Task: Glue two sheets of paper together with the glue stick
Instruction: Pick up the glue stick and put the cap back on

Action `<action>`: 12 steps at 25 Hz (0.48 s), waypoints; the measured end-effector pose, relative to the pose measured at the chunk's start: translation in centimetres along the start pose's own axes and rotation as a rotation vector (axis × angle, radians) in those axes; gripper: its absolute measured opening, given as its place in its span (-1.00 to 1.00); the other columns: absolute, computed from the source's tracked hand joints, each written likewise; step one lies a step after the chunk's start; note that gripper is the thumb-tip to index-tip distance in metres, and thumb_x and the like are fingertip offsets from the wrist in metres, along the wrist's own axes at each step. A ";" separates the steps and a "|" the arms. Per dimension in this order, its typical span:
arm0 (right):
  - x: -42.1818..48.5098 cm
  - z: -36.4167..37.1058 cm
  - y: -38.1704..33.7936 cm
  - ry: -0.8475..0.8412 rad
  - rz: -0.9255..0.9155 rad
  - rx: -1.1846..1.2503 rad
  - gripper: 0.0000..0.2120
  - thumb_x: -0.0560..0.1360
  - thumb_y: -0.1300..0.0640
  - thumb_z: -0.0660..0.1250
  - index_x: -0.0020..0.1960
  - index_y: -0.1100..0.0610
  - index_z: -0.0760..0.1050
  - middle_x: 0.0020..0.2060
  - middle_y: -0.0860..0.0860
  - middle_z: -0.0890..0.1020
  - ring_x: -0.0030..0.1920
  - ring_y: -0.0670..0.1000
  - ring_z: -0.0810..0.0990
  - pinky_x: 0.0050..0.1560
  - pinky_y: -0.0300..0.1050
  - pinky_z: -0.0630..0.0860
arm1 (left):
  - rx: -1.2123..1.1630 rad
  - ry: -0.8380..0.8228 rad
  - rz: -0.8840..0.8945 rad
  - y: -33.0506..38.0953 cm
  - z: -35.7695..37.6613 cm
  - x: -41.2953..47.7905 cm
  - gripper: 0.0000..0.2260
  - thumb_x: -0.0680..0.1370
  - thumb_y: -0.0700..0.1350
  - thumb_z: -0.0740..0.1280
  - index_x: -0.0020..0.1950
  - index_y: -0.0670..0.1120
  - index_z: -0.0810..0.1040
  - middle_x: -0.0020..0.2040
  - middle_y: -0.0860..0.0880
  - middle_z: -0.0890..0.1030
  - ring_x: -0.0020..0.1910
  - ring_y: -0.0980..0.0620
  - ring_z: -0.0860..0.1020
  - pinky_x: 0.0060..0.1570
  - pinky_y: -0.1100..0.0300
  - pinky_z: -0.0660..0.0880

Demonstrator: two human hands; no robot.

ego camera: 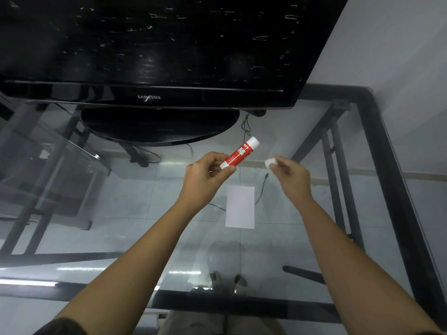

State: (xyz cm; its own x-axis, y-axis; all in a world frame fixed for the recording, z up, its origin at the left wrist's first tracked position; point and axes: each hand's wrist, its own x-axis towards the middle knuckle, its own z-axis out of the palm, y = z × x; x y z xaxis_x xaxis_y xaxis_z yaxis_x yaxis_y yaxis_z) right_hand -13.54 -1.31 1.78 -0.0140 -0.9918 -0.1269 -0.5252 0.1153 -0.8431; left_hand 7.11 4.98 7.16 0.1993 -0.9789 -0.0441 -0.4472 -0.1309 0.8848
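My left hand (205, 176) grips the bottom end of a red and white glue stick (240, 152), which points up and to the right above the glass table. My right hand (289, 174) pinches a small white cap (270, 162) between its fingertips, a short way right of the stick. The stick's upper end looks white; I cannot tell whether glue is exposed. A white sheet of paper (240, 207) lies flat on the glass below and between my hands. Only one sheet outline shows; a second sheet may lie under it.
A black television (150, 44) on an oval stand (159, 126) fills the far side of the glass table (121, 213). The table's black metal frame (387, 165) runs along the right and near edges. Thin cables (260, 189) show through the glass. A grey wall is at the right.
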 end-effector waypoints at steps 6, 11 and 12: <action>-2.1 0.2 -5.0 -0.128 0.148 0.809 -0.70 0.49 0.08 0.28 0.21 0.08 0.48 0.15 -0.02 0.59 0.16 -0.08 0.56 0.15 -0.27 0.48 | 0.007 -0.025 0.046 0.4 0.5 -0.1 -0.73 0.44 0.01 0.41 0.11 -0.02 0.53 -0.14 0.19 0.50 -0.18 0.37 0.50 -0.29 0.59 0.40; -2.3 -1.3 -6.1 -0.090 0.031 0.503 -0.67 0.48 0.10 0.30 0.24 0.06 0.47 0.08 -0.11 0.58 0.03 -0.25 0.55 0.00 -0.38 0.48 | 0.042 -0.060 0.112 0.3 -0.1 0.2 -0.72 0.45 -0.04 0.41 0.14 -0.05 0.57 -0.06 0.12 0.56 -0.15 0.26 0.52 -0.22 0.57 0.43; -2.1 -1.6 -6.2 -0.102 0.003 0.422 -0.67 0.48 0.10 0.30 0.24 0.06 0.47 0.04 -0.14 0.57 -0.06 -0.33 0.55 -0.09 -0.42 0.49 | 0.041 -0.068 0.116 0.2 -0.2 0.2 -0.71 0.45 -0.05 0.41 0.15 -0.07 0.57 -0.05 0.10 0.57 -0.13 0.25 0.52 -0.19 0.58 0.43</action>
State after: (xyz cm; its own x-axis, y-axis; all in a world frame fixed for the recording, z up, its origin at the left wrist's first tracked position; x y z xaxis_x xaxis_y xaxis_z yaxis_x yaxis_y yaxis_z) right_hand -11.67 -0.01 8.13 0.0802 -0.9835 -0.1624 -0.1313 0.1511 -0.9798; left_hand 7.24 4.80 7.38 0.0853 -0.9960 0.0250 -0.4995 -0.0211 0.8660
